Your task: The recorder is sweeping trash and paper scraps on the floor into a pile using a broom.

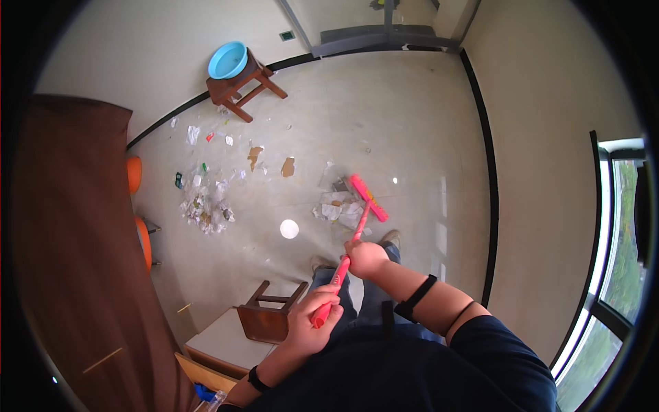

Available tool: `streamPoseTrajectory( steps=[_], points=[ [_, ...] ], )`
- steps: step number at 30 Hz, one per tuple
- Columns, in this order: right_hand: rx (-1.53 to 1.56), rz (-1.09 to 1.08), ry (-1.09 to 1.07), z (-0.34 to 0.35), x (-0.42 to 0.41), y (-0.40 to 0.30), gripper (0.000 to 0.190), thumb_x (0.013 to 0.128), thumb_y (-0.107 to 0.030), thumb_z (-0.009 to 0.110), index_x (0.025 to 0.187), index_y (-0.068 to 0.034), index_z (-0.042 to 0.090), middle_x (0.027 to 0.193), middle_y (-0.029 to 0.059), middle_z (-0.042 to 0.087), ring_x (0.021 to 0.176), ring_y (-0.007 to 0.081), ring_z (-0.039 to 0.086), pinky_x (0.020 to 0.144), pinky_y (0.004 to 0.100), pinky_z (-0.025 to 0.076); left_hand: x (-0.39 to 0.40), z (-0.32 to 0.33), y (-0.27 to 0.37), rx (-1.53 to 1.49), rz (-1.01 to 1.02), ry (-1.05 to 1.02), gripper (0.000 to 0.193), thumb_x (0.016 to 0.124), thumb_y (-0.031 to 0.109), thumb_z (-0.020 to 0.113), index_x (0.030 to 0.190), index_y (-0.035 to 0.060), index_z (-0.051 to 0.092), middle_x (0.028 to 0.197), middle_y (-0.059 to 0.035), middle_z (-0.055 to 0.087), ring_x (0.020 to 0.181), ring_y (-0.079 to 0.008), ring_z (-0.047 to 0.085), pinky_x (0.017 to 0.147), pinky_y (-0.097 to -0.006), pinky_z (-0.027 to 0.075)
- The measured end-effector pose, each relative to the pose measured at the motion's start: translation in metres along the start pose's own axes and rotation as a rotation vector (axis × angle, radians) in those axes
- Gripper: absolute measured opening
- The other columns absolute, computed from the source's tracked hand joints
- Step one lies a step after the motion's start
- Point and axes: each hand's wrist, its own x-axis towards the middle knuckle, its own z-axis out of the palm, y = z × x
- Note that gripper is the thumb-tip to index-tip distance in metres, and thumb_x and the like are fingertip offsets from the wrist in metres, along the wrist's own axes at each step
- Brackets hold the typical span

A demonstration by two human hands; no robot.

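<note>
My left hand (pixel 314 315) is closed around the top end of the pink handle of a broom (pixel 362 224). Lower down the same handle, my right hand (pixel 364 260) grips it. The pink broom head (pixel 368 198) rests on the floor in front of my right foot, at the right edge of a small heap of crumpled paper scraps (pixel 340 208). A larger heap of mixed litter (pixel 206 206) lies further left. Between and above the heaps are torn brown cardboard pieces (pixel 288 167), a white paper scrap (pixel 192 135) and a small red scrap (pixel 210 137).
A wooden stool (pixel 242 85) bearing a light-blue basin (pixel 228 60) stands by the far wall. Another wooden stool (pixel 265 322) is near my left side, beside a white-topped table (pixel 224 340). Orange chairs (pixel 143 242) show beside a brown curtain (pixel 82 232). A window (pixel 612 247) is at right.
</note>
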Motion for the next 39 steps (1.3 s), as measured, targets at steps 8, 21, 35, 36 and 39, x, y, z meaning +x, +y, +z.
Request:
streamPoseTrajectory(
  steps=[8,21,35,36,39],
  points=[
    [0.05,0.254,0.121,0.022,0.036,0.046,0.036,0.102,-0.033,0.06,0.115,0.001,0.063,0.111,0.0282,0.072,0.1,0.0427,0.075,0.089,0.0518,0.06,0.045,0.018,-0.07,-0.307,-0.142,-0.043,0.01,0.099,-0.006,0.066,0.108,-0.0012,0.067,0.132,-0.0123,0.067,0.113,-0.0159,0.066,0.099,-0.0297,0.053],
    [0.047,0.098,0.159,0.081,0.019,-0.049,0.038,0.103,-0.036,0.059,0.117,-0.001,0.059,0.111,0.0274,0.07,0.099,0.0439,0.074,0.088,0.0516,0.06,-0.025,-0.079,-0.037,0.075,0.107,-0.193,0.02,0.093,0.003,0.075,0.111,0.0003,0.067,0.127,-0.0166,0.071,0.105,-0.03,0.073,0.088,-0.0363,0.059],
    [0.206,0.254,0.264,0.168,0.098,-0.12,0.04,0.103,-0.039,0.061,0.112,0.0,0.058,0.112,0.033,0.07,0.104,0.0474,0.071,0.091,0.054,0.057,-0.031,-0.192,-0.142,-0.085,0.083,-0.239,0.011,0.096,0.001,0.072,0.107,0.0,0.069,0.128,-0.0159,0.071,0.115,-0.0263,0.07,0.099,-0.037,0.055],
    [0.212,0.226,0.279,0.167,0.094,-0.128,0.044,0.101,-0.04,0.065,0.118,0.0,0.059,0.115,0.0311,0.07,0.106,0.0476,0.07,0.093,0.0522,0.056,-0.037,-0.198,-0.137,-0.039,0.109,-0.272,0.013,0.095,0.002,0.073,0.108,0.0003,0.069,0.128,-0.0161,0.071,0.115,-0.0272,0.07,0.099,-0.037,0.055],
    [0.187,0.153,0.443,0.171,0.07,-0.143,0.049,0.098,-0.036,0.071,0.13,-0.001,0.06,0.107,0.0293,0.072,0.105,0.0462,0.07,0.091,0.0509,0.056,-0.057,-0.201,-0.126,0.004,0.288,-0.284,0.037,0.093,0.011,0.08,0.126,0.0032,0.066,0.132,-0.0161,0.069,0.115,-0.0269,0.07,0.095,-0.038,0.056]
  ],
)
